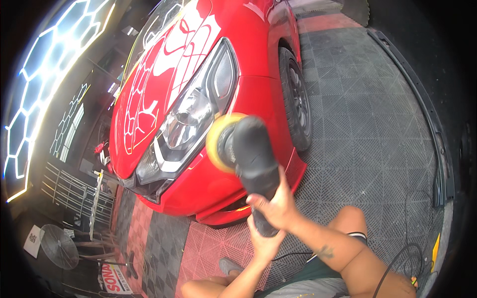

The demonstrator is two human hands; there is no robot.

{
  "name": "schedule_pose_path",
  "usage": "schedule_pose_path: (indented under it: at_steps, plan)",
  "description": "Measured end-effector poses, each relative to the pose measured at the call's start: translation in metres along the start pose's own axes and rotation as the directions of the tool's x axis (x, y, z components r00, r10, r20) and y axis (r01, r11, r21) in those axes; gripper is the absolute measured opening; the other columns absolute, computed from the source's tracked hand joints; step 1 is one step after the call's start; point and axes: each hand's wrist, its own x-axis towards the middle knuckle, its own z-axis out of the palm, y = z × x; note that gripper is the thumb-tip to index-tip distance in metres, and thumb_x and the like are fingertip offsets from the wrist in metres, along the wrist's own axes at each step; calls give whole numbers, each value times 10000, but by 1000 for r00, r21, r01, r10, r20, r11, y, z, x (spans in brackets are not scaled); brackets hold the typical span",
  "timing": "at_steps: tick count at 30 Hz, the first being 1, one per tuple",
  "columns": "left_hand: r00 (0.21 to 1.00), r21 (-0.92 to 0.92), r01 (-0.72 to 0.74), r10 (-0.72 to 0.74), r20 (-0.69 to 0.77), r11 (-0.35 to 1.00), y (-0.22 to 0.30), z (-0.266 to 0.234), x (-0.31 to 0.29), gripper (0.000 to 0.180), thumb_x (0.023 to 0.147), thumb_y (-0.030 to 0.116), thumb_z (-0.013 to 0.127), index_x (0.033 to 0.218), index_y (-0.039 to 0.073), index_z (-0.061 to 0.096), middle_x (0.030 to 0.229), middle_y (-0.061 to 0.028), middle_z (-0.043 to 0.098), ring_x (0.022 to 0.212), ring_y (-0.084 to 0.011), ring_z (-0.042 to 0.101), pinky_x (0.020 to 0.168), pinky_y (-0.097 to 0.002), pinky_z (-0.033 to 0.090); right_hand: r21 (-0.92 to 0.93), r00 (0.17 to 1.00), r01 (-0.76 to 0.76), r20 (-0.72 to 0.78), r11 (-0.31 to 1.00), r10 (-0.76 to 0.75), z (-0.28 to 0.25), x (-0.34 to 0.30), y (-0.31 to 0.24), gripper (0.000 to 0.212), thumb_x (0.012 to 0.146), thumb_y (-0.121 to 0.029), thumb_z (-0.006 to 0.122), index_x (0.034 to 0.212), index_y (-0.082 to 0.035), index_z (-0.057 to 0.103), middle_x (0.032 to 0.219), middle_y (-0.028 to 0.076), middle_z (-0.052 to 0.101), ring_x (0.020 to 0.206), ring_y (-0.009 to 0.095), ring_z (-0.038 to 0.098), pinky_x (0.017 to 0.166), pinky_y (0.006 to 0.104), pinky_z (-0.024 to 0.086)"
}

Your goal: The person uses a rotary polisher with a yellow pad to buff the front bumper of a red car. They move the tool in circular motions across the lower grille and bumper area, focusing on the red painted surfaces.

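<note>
Floor tiles [357, 114] run right of the headlight [188, 116]; polisher [256, 161] is lower right of it, our left hand [264, 242] clasping its tail, right hand [279, 204] its grip. We might scuff red paint [263, 102] if the yellow pad [214, 141] tilts.

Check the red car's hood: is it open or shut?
Shut: the hood sits close along the upper edge of the headlight, with no raised gap showing.
</note>
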Motion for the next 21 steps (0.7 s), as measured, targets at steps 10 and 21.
schedule_pose_path:
  at_steps: [10, 21]
  plan:
    - [998, 13, 53, -53, 27, 999, -18, -8, -11, 949, 778, 210, 1006, 1501, 38, 415, 1394, -136, 591, 1276, -287, 636, 1100, -444, 520, -53, 999, 38, -4, 998, -38, -2, -25, 25, 1167, 886, -508, 961, 1680, -1, 273, 1452, 233, 648, 1336, 325, 667, 1134, 457, 536]
    - [953, 198, -180, 120, 280, 964, 99, 99, 81, 906, 916, 209, 908, 1573, 8, 318, 1364, -285, 663, 1247, -390, 712, 1063, -488, 560, 234, 981, -179, -28, 956, 190, -115, 116, -26, 640, 1073, -670, 664, 1261, -65, 577, 926, 77, 688, 763, 207, 765, 648, 352, 661]
